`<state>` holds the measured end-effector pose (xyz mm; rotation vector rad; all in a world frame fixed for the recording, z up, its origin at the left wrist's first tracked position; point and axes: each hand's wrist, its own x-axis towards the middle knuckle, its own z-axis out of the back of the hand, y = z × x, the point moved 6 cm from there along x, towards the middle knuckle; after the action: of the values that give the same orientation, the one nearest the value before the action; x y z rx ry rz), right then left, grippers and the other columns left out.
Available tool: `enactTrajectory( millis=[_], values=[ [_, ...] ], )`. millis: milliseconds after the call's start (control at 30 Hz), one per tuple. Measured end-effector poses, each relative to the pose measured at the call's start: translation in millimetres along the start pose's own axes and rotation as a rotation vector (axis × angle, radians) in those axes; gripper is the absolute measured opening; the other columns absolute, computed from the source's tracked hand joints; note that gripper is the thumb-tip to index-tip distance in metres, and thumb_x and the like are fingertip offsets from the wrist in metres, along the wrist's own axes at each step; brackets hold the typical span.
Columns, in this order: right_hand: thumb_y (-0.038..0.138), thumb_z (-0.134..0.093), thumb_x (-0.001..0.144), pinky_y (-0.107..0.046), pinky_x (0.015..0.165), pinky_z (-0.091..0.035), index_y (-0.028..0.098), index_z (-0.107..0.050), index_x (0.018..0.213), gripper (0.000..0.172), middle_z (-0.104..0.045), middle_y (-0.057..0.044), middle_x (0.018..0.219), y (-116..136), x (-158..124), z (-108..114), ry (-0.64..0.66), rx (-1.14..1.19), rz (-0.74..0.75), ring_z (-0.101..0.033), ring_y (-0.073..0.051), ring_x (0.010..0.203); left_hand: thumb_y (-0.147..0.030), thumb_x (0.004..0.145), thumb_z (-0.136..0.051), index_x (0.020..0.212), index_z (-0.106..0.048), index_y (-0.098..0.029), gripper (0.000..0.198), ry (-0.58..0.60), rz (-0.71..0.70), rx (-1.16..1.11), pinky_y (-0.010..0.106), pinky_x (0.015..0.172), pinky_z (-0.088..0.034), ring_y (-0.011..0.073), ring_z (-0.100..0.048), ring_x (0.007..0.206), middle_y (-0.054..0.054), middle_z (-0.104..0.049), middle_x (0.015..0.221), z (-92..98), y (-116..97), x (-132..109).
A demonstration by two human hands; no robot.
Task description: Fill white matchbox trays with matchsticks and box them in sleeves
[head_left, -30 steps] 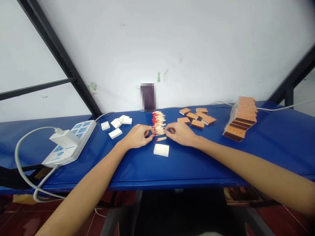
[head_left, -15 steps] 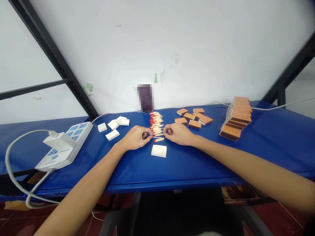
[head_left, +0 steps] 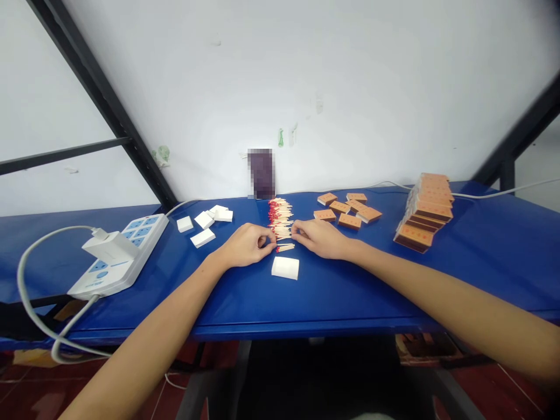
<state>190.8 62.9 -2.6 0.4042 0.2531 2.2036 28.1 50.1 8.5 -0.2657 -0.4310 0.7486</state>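
A long pile of red-headed matches [head_left: 282,214] lies across the middle of the blue table, heads to the left. My left hand [head_left: 251,244] is at the pile's near left end, thumb and forefinger pinched at the match heads. Facing it, my right hand [head_left: 318,237] pinches at the bare stick ends. Both hold matches at the near end, though the fingertips partly hide which ones. A few loose matches [head_left: 286,248] lie just in front of the pile. Nearer to me is a single white matchbox tray [head_left: 285,268].
Several white trays [head_left: 203,220] lie to the left, beside a power strip [head_left: 131,256] with a charger [head_left: 109,248] and cable. Orange matchboxes [head_left: 350,221] are scattered on the right, and a leaning stack of matchboxes [head_left: 425,210] stands farther right. A blurred dark object [head_left: 262,174] leans on the wall.
The view has shifted slightly, so everything appears a little to the right. Both hands stay pinched at the near end of the match pile, with barely any movement.
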Motion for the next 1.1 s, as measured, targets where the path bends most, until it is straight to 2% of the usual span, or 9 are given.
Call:
enactTrajectory(
  millis=[267, 667, 867, 1100],
  values=[
    [0.030, -0.043, 0.100, -0.026, 0.064, -0.034, 0.019, -0.056, 0.098, 0.018, -0.068, -0.006, 0.089, 1.9, -2.8, -0.6, 0.010, -0.043, 0.045, -0.059, -0.017, 0.074, -0.024, 0.084, -0.059, 0.084, -0.065, -0.017, 0.010, -0.064, 0.037, 0.016, 0.023, 0.052, -0.029, 0.0077, -0.036, 0.045, -0.007, -0.043, 0.051, 4.5, 8.0, -1.6],
    [0.027, -0.041, 0.100, -0.026, 0.063, -0.032, 0.019, -0.055, 0.093, 0.018, -0.067, -0.005, 0.087, 6.4, -2.3, -0.8, 0.029, -0.021, 0.074, -0.058, -0.016, 0.073, -0.025, 0.086, -0.059, 0.083, -0.068, -0.017, 0.011, -0.021, 0.028, 0.040, 0.023, 0.054, -0.030, 0.0081, -0.039, 0.047, -0.006, -0.046, 0.052, 2.1, 8.0, -0.5],
    [0.027, -0.043, 0.099, -0.025, 0.061, -0.032, 0.019, -0.055, 0.091, 0.016, -0.066, -0.005, 0.084, 4.9, -2.0, -1.5, 0.050, 0.001, 0.061, -0.057, -0.015, 0.070, -0.032, 0.092, -0.056, 0.087, -0.069, -0.018, 0.020, -0.010, 0.025, -0.012, 0.024, 0.054, -0.028, 0.0083, -0.039, 0.049, -0.006, -0.046, 0.053, 0.5, 6.7, 0.0],
    [0.023, -0.043, 0.099, -0.025, 0.063, -0.034, 0.017, -0.055, 0.092, 0.015, -0.065, -0.005, 0.084, 1.6, -0.6, 1.8, 0.026, 0.057, 0.055, -0.056, -0.015, 0.070, -0.032, 0.092, -0.057, 0.089, -0.071, -0.019, 0.019, 0.008, 0.025, -0.055, 0.023, 0.055, -0.030, 0.0085, -0.038, 0.050, -0.006, -0.044, 0.054, -4.0, 8.2, -0.4]
  ],
)
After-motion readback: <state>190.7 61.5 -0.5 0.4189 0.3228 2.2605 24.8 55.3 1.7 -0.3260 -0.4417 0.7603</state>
